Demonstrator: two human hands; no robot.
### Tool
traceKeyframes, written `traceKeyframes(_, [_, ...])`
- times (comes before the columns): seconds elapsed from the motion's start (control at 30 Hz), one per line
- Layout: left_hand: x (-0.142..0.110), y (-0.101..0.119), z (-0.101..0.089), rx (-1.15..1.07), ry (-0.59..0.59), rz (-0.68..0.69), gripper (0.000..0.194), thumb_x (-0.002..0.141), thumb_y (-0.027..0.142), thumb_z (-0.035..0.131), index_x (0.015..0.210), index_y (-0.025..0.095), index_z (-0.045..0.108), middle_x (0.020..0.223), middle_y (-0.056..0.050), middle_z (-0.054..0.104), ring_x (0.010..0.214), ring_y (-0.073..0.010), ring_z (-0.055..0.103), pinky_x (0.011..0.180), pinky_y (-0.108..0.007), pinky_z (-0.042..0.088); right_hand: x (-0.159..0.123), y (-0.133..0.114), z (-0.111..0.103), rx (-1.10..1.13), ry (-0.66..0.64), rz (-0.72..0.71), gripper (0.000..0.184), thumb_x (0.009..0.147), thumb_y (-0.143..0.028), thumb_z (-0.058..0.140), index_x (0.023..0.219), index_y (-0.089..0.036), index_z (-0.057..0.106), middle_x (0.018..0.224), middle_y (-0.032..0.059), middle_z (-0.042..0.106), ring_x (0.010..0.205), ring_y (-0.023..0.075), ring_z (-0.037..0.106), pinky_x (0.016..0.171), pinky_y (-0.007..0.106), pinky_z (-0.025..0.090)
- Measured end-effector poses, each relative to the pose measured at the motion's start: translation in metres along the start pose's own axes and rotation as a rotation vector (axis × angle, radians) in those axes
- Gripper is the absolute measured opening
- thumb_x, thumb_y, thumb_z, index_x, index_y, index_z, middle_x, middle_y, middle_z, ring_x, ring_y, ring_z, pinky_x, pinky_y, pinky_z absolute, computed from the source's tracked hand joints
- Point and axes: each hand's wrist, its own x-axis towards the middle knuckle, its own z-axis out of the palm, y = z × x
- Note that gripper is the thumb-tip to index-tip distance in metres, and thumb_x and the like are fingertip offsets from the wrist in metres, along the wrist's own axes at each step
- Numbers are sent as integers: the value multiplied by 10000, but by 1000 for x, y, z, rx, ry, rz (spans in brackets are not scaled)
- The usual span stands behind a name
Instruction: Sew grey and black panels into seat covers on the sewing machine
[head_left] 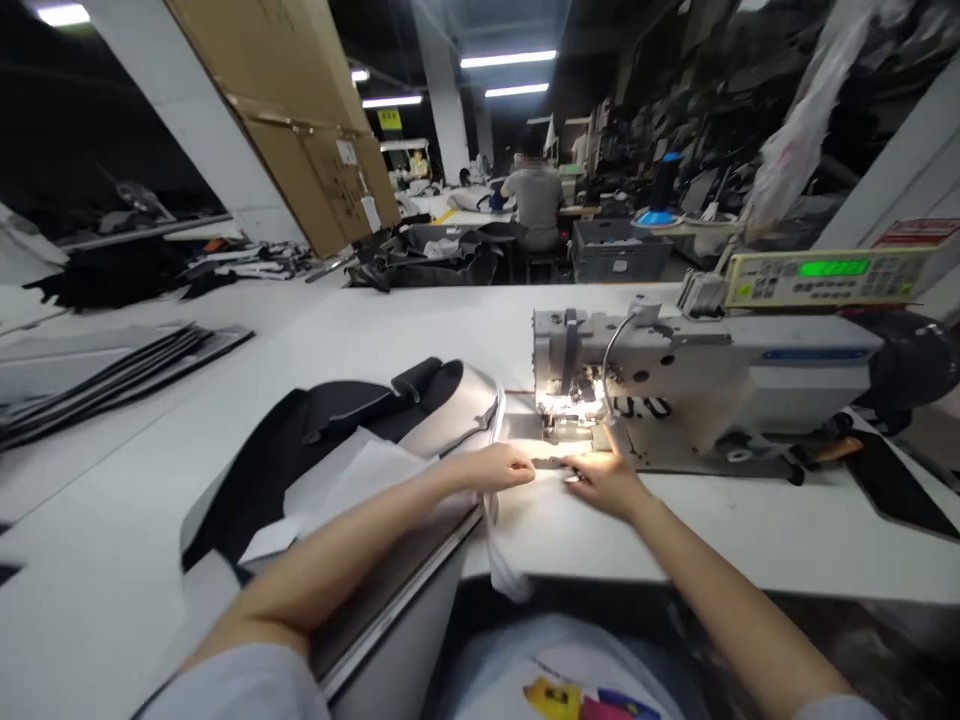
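My left hand (491,468) and right hand (604,485) pinch a dark strip (551,462) just in front of the lit needle of the sewing machine (637,380), steadying it there, while the bulky grey-and-black panel (442,400) lies on the tabletop (135,480) beside it, its weight off the strip.

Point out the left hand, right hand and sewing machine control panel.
left hand (491,468): head view, back of the hand.
right hand (606,485): head view, back of the hand.
sewing machine control panel (832,268): head view, green display.
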Motion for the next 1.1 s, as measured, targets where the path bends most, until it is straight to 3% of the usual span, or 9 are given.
traceKeyframes(0.07, [-52,-1,1,206,-82,-27,246,808,372,585,928,188,697,953,-81,700,900,-238,633,797,-301,468,-16,5,-5,-33,-18,57,292,872,-374,595,1107,-228,691,900,37,744,800,177,683,716,276,501])
traceKeyframes(0.17, [-119,6,18,505,-49,-199,481,854,461,555,1245,184,598,1232,-150,620,1109,-328,565,883,-404,464,-37,19,-9,-136,17,146,326,909,-431,545,1120,-224,685,995,56,735,835,202,672,680,291,481])
traceKeyframes(0.27, [-146,16,43,652,30,-289,694,846,475,600,1441,178,403,1391,-170,498,1227,-364,472,944,-482,435,-46,29,-9,-265,101,198,367,938,-429,483,1101,-177,696,967,117,699,884,260,626,740,360,473])
traceKeyframes(0.47, [-121,12,66,573,41,-432,789,850,413,629,1492,103,291,1259,-211,544,1059,-349,588,792,-399,502,-37,12,0,-233,164,-44,319,945,-279,464,1163,-183,676,1154,134,637,1031,270,578,894,425,448])
traceKeyframes(0.6, [-112,-10,49,337,-17,-350,590,869,337,605,1398,148,422,1140,-156,637,1006,-318,640,797,-356,484,-14,-22,10,-48,96,-205,306,953,-224,447,1165,-185,663,1195,105,639,992,214,613,857,357,482])
traceKeyframes(0.77, [-94,-28,21,88,93,-257,130,892,283,522,954,187,583,800,-31,659,796,-220,637,677,-275,427,24,-62,17,41,16,-327,337,965,-214,430,1247,-213,615,1269,104,614,1035,217,616,850,376,505])
traceKeyframes(0.93, [-68,-12,-3,-151,5,-163,165,889,308,460,875,179,562,594,29,543,559,-154,537,577,-258,417,49,-81,41,141,17,-385,367,912,-199,507,1266,-129,574,1290,141,616,1236,254,543,964,420,489])
traceKeyframes(1.0, [-67,-13,-19,-125,-41,-109,256,913,341,398,912,183,600,630,1,586,597,-167,572,632,-282,474,52,-82,52,120,5,-357,356,880,-151,519,1227,-123,592,1255,139,637,1225,262,556,947,415,508])
traceKeyframes(1.1, [-81,-40,-46,141,216,-123,291,866,372,462,1000,192,646,1023,-103,674,1011,-253,606,941,-383,470,50,-83,61,53,51,-335,377,841,-85,493,1207,-88,588,1249,171,622,1227,283,550,966,425,514])
